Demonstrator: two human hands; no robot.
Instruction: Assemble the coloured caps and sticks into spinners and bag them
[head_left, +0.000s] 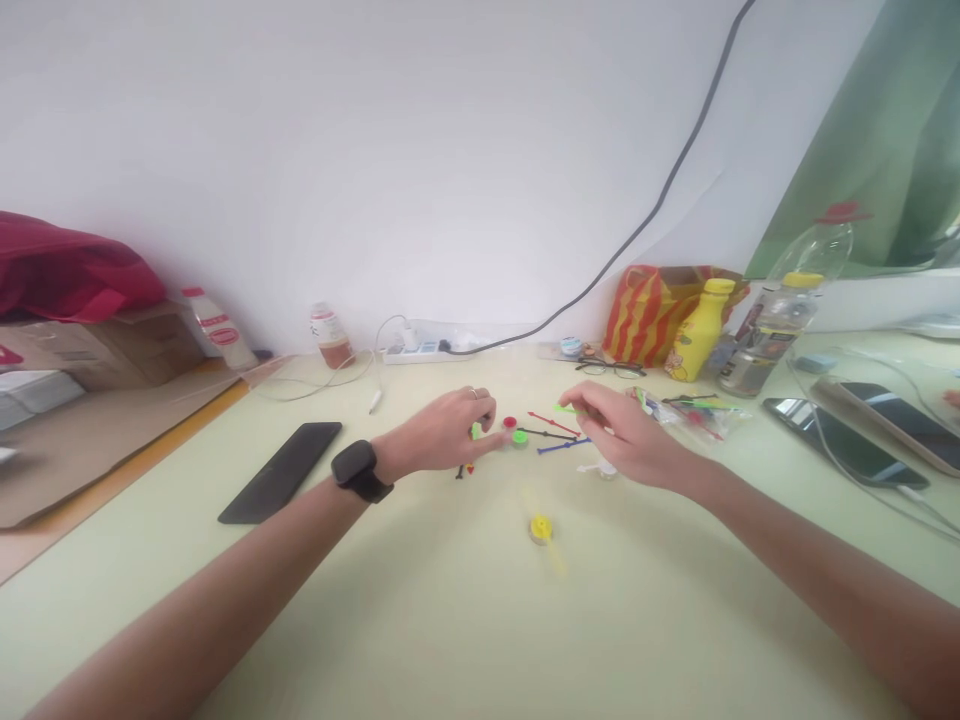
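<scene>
My left hand [456,430], a dark watch on its wrist, hovers over small plastic parts with its thumb apart from its curled fingers. A bit of green shows between them, and black and red-yellow pieces [469,468] lie below. My right hand [626,430] pinches a thin green plastic stick [568,408]. Between the hands lie a red disc [509,423], a green disc [520,438], a red stick [553,423], a black stick [547,435] and a blue stick [562,446]. A white piece [606,470] is under my right hand. Nearer me sits a yellow spinner [541,528], its arms blurred.
A black phone [281,473] lies left, more devices [844,440] right. Bottles [330,337], a power strip [420,347], glasses [611,368], a striped bag [637,315] and a yellow bottle [699,330] line the wall. A plastic bag of parts [697,412] lies right of my hand.
</scene>
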